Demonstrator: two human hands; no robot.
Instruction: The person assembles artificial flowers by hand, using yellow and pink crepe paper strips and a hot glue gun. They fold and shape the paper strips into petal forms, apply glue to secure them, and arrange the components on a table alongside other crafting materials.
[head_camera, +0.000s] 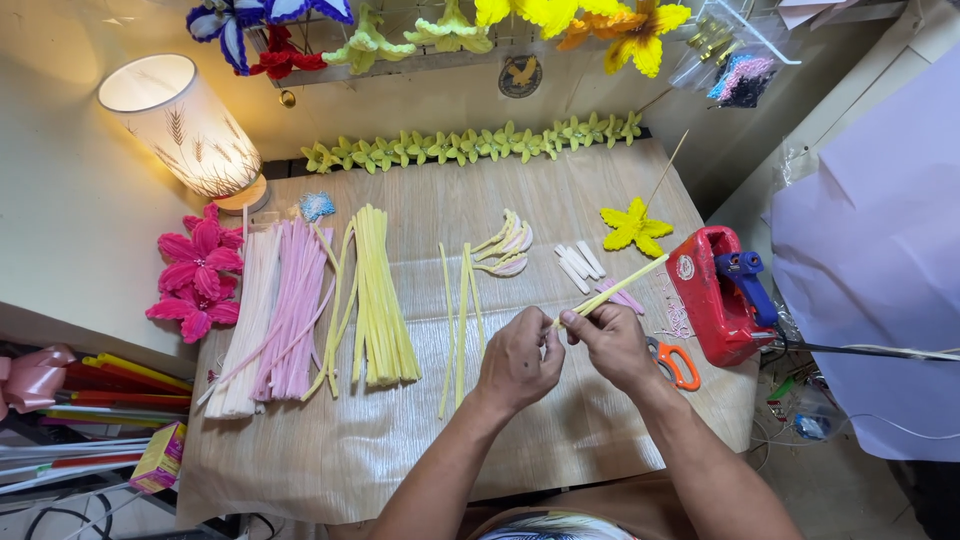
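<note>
Pale yellow stems (610, 293) — orange-handled scissors (676, 362) — seemingly wheat-patterned lamp (180, 125).

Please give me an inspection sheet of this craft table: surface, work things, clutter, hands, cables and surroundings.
Surface: wooden table, covered by wrinkled clear film.
Work things: yellow stem, held at its near end; yellow stem bundle, pink stem bundle, white stem bundle.
Clutter: orange scissors, red box with blue glue gun, yellow flower, pink flowers.
Hands: left hand and right hand, each with a grip on the stem.
Cables: black cord running right.
Surroundings: lit lamp, green leaf garland.
</note>
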